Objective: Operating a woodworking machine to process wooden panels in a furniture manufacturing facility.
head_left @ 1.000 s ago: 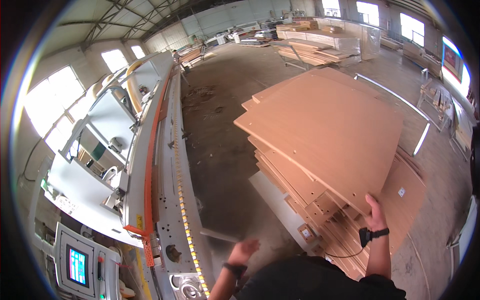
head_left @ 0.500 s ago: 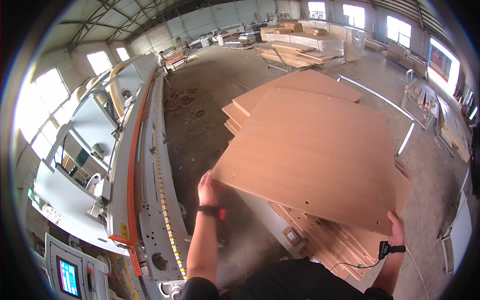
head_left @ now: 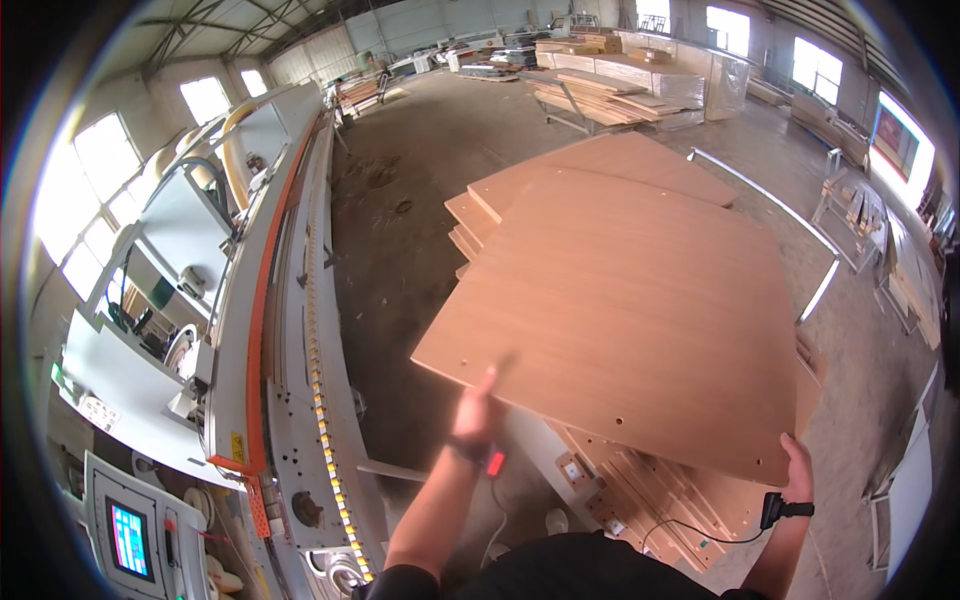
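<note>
A large reddish-brown wooden panel [head_left: 620, 310] with small drilled holes along its near edge lies tilted across a stack of similar panels [head_left: 650, 165]. My left hand [head_left: 478, 412] is at its near edge, left of the middle. The thumb shows at the rim and the other fingers are mostly hidden below; the hand is slightly blurred. At the near right corner, my right hand [head_left: 797, 468] is closed around the edge, thumb on top. Narrow cut strips and boards [head_left: 670, 490] show beneath the near edge. Both wrists wear dark bands with cables.
A long machine with an orange rail [head_left: 265, 340] and a row of yellow-and-white rollers runs along my left. Its control screen [head_left: 131, 540] is at the lower left. A metal frame [head_left: 770, 195] stands right of the stack. More boards [head_left: 610, 95] are piled farther back.
My left hand has shifted right along the near edge, away from the panel's left corner. The right hand keeps its hold at the near right corner. The view has turned slightly.
</note>
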A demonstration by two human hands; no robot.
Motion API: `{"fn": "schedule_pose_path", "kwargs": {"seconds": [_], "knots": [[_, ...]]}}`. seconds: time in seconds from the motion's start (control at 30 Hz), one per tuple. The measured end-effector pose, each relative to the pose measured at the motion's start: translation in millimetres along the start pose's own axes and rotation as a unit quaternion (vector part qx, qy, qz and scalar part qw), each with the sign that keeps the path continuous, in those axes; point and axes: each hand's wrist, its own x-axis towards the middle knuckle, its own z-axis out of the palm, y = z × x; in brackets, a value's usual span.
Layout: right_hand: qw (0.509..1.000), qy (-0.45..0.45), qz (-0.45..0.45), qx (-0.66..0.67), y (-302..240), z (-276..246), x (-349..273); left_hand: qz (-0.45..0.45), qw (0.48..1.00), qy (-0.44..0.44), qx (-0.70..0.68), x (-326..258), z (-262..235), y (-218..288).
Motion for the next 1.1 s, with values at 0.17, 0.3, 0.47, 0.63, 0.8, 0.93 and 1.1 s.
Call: {"fn": "schedule_pose_path", "kwargs": {"seconds": [0.17,0.3,0.47,0.63,0.8,0.93,1.1], "knots": [[0.998,0.009,0.045,-0.045,-15.9,-7.0,3.8,0.011,0.997,-0.044,-0.058,-28.2,30.9,-1.3],[0.994,-0.035,0.073,-0.072,-23.5,-4.4,-6.3,0.018,0.993,-0.049,-0.106,-78.1,1.3,-17.9],[0.988,-0.050,0.089,-0.118,-23.6,21.6,-31.8,0.003,0.985,0.038,-0.168,-181.1,-27.3,-24.1],[0.984,-0.070,0.020,-0.161,-1.0,49.7,-42.5,0.061,0.967,0.090,-0.230,-277.1,-44.1,-20.5],[0.964,-0.112,0.002,-0.240,23.1,83.4,-52.3,0.081,0.940,0.157,-0.293,-383.8,-104.8,-51.0],[0.961,-0.171,0.002,-0.217,40.4,115.6,-75.7,0.151,0.920,0.180,-0.313,-465.8,-115.5,-69.6],[0.933,-0.230,-0.013,-0.276,48.5,155.8,-121.4,0.183,0.866,0.257,-0.389,-560.0,-128.6,-112.3]]}}
